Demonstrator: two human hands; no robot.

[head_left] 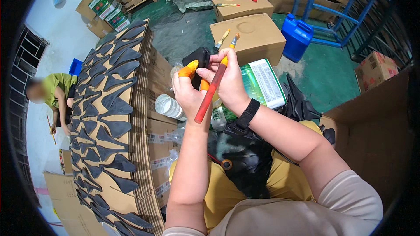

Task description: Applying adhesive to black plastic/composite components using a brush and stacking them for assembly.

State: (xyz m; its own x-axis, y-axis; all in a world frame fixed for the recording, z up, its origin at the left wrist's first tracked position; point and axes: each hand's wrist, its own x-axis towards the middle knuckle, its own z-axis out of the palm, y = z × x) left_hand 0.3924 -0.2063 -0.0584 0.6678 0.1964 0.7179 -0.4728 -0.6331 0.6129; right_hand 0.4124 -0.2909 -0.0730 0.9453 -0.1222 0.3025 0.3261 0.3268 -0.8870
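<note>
Raised in front of me, my left hand (187, 92) is closed around a black piece (199, 55) that looks like a shoe part. Orange covers sit on some of its fingers. My right hand (231, 82) grips a paintbrush (211, 96) with a red and yellow handle, its bristles pointing up and away. Right fingertips also meet the edge of the black piece; the fingers hide much of it. Below the hands lie a white cup (169, 107) and a clear bottle (218, 118). Black material (240, 157) covers my lap.
To the left, stacked cardboard sheets (142, 74) carry rows of black cut pieces (116, 126). Ahead stand cardboard boxes (267, 39) with brushes, a blue jug (297, 37) and a green-white tin (264, 83). An open carton (372, 126) is at right; another person (59, 91) works far left.
</note>
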